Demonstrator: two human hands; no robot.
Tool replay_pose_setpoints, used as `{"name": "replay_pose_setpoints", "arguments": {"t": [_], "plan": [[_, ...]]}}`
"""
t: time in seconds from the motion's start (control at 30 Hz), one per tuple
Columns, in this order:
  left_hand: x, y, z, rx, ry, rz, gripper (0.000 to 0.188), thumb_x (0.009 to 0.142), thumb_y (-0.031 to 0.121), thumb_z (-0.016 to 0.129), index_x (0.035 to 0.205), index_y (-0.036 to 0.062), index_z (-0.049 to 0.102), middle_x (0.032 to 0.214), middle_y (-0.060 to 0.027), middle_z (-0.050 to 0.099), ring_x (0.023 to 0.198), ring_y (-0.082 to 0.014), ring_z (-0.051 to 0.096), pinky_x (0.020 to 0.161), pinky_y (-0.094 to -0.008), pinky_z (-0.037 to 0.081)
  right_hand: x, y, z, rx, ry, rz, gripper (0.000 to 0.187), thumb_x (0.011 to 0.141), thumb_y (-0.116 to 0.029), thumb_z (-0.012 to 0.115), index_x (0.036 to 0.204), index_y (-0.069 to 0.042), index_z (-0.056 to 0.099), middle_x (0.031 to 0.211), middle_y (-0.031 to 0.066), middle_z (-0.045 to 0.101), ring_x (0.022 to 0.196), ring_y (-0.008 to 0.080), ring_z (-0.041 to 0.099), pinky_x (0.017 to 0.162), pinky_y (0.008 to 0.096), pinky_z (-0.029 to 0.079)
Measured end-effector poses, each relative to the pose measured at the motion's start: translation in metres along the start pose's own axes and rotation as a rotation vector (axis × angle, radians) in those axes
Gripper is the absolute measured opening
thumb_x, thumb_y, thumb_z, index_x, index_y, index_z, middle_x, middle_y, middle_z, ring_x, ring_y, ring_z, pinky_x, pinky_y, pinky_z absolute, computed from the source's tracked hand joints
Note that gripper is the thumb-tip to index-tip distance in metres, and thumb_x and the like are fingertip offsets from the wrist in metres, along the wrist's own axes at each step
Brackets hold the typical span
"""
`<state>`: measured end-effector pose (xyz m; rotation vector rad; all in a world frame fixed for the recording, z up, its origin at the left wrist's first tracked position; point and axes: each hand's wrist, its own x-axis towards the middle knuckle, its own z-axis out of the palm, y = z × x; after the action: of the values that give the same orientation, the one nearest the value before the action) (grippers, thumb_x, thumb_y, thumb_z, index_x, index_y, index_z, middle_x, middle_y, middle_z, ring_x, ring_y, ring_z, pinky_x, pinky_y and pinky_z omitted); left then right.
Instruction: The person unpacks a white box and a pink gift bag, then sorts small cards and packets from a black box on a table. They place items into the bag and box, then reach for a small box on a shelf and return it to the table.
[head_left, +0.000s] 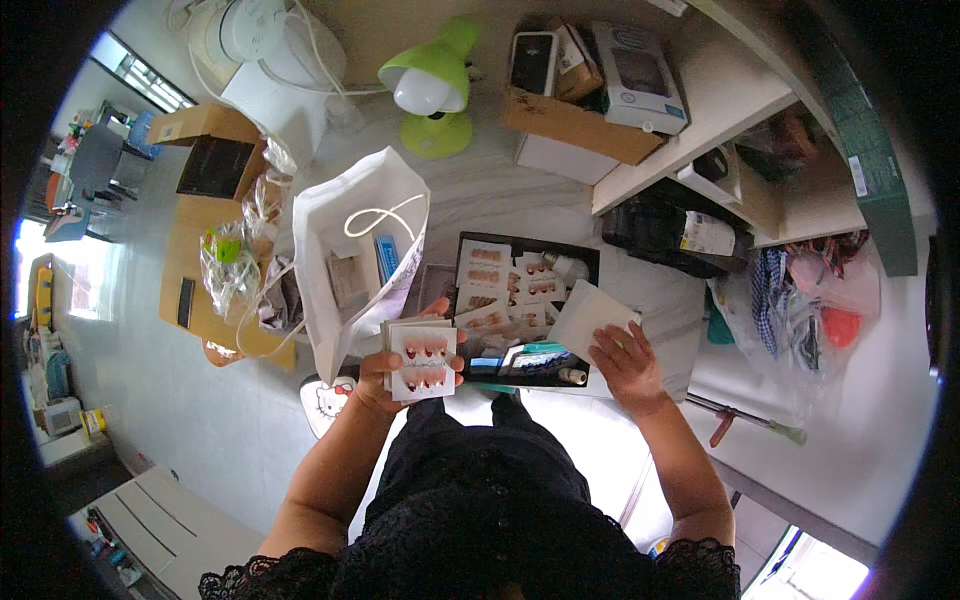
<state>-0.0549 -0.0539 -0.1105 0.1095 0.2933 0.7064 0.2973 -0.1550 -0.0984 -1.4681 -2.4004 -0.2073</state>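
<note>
My left hand (376, 376) is closed round a stack of white cards of press-on nails (424, 362); the top card carries two rows of pinkish nails with dark red tips. My right hand (630, 370) grips a blank white square card (588, 316) by its near right part, fingers over the top and thumb hidden. That card covers the right side of a black tray (590, 262). In the tray lie several more nail cards (487, 268), a light bulb (570, 268) and, along its near side, a teal item and a small pale-capped object, only partly visible.
An upright white bag (322, 215) with small boxes inside stands left of the tray. Behind are a green desk lamp (432, 85) and an open cardboard box (585, 125) of packages. Wooden shelving (690, 120) hangs over the right. Plastic-wrapped items (232, 255) lie at the left.
</note>
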Motion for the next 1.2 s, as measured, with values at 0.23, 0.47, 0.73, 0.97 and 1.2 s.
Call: {"name": "replay_pose_setpoints", "arguments": {"t": [0.23, 0.47, 0.73, 0.97, 1.2], "plan": [[0.008, -0.007, 0.008, 0.018, -0.031, -0.064, 0.099, 0.057, 0.017, 0.076, 0.144, 0.0047, 0.030, 0.122, -0.0277, 0.054, 0.100, -0.0400, 0.063, 0.086, -0.0534, 0.053, -0.008, -0.005, -0.010, 0.007, 0.017, 0.112, 0.027, 0.072, -0.004, 0.065, 0.098, -0.006, 0.066, 0.106, 0.0070, 0.066, 0.106, 0.0264, 0.059, 0.099, 0.0473, 0.042], [-0.001, -0.013, 0.012, -0.013, -0.082, -0.061, 0.098, 0.059, 0.016, 0.076, 0.145, 0.0062, 0.030, 0.122, -0.0275, 0.054, 0.101, -0.0404, 0.063, 0.088, -0.0535, 0.053, 0.066, -0.034, -0.036, 0.571, 0.265, 0.648, 0.024, 0.078, -0.001, 0.071, 0.100, 0.004, 0.066, 0.086, 0.0118, 0.068, 0.074, 0.0218, 0.066, 0.068, 0.0316, 0.052], [-0.040, -0.006, 0.005, 0.086, 0.052, -0.036, 0.104, 0.055, 0.023, 0.074, 0.146, 0.0077, 0.028, 0.126, -0.0280, 0.052, 0.100, -0.0391, 0.062, 0.090, -0.0533, 0.050, 0.239, -0.098, -0.054, 1.270, 0.262, 0.719, 0.034, 0.083, -0.025, 0.073, 0.100, 0.004, 0.066, 0.074, 0.0073, 0.067, 0.063, 0.0061, 0.058, 0.053, 0.0241, 0.047], [-0.047, -0.013, 0.000, -0.008, -0.017, -0.063, 0.107, 0.053, 0.021, 0.074, 0.147, 0.0103, 0.025, 0.128, -0.0256, 0.050, 0.104, -0.0393, 0.059, 0.093, -0.0521, 0.047, 0.338, -0.122, 0.019, 1.046, -0.362, 0.731, 0.042, 0.075, -0.018, 0.072, 0.104, 0.010, 0.062, 0.083, 0.0193, 0.068, 0.059, 0.0223, 0.068, 0.047, 0.0325, 0.056], [-0.042, -0.013, 0.003, 0.056, 0.019, -0.086, 0.096, 0.057, 0.027, 0.075, 0.140, 0.0074, 0.032, 0.127, -0.0238, 0.052, 0.102, -0.0391, 0.060, 0.090, -0.0536, 0.049, 0.345, -0.125, 0.057, 0.844, -0.472, 0.551, 0.041, 0.081, -0.014, 0.066, 0.111, 0.011, 0.056, 0.087, 0.0224, 0.067, 0.056, 0.0242, 0.068, 0.050, 0.0332, 0.055]]}}
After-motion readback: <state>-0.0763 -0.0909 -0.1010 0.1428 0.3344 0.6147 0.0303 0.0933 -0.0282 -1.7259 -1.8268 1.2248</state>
